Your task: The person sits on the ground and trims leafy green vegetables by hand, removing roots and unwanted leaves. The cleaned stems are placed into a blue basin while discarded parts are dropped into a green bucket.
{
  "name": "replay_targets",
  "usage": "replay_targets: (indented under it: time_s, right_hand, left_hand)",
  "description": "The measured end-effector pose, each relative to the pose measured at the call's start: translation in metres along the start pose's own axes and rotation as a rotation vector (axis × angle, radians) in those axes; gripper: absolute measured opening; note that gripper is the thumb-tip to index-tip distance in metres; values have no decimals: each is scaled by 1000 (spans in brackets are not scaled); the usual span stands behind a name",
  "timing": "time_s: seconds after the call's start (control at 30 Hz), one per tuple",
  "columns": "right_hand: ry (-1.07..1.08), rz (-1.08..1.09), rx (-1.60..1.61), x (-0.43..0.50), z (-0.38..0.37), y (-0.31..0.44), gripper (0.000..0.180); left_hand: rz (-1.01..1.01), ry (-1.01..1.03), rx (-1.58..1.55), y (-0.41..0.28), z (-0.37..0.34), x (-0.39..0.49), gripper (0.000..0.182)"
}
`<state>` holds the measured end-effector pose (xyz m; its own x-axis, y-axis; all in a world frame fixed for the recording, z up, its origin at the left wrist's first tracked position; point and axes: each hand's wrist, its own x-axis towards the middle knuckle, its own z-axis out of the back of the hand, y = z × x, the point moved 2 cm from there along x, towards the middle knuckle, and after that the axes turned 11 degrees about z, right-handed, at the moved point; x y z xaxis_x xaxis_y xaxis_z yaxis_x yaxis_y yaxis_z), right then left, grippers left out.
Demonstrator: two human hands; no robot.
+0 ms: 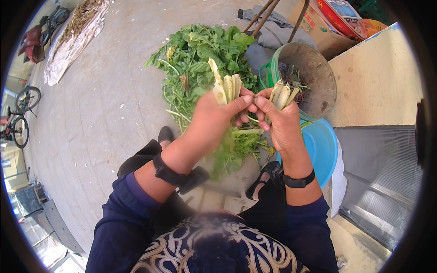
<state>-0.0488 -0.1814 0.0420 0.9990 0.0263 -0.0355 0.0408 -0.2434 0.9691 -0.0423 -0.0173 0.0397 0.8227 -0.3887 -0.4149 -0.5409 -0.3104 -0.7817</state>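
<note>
My left hand (218, 112) grips a bunch of pale, cut leafy-green stems (228, 88), whose blurred leaves hang below it. In my right hand (278, 114) is a second, smaller bunch of pale stem ends (282, 95). The thumbs and fingertips of both hands meet between the two bunches. Beyond and beneath them a large heap of leafy greens (205, 51) lies on the floor, with some yellowed leaves in it. Past my right hand a green bucket (322, 85) lies tilted, with dark scraps inside.
A blue plastic basin (324, 150) stands right of my right forearm. Behind the bucket are metal legs, grey cloth and a cardboard box (314, 30). A pale panel (375, 78) borders the right side. Dried plants lie on a cloth (58, 70) at far left, near a bicycle (22, 116).
</note>
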Motion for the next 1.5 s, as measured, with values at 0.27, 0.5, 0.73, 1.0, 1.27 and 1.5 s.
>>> replay_targets:
  time_s: [0.27, 0.5, 0.73, 1.0, 1.27, 1.5]
  right_hand:
    - [-146, 46, 112, 10, 22, 2, 13]
    - [-337, 252, 267, 24, 76, 3, 14]
    - [-546, 138, 555, 32, 87, -12, 28]
    - [52, -43, -78, -3, -3, -3, 24]
    - [-157, 119, -7, 0, 4, 0, 21]
    - [-109, 125, -83, -4, -12, -8, 21]
  left_hand:
    - [7, -26, -104, -1, -6, 0, 17]
    - [50, 53, 61, 2, -4, 0, 19]
    - [44, 83, 71, 0, -8, -2, 32]
    - [114, 175, 225, 3, -7, -4, 38]
    - [35, 149, 220, 0, -10, 2, 39]
    - [38, -19, 422, 3, -2, 2, 20]
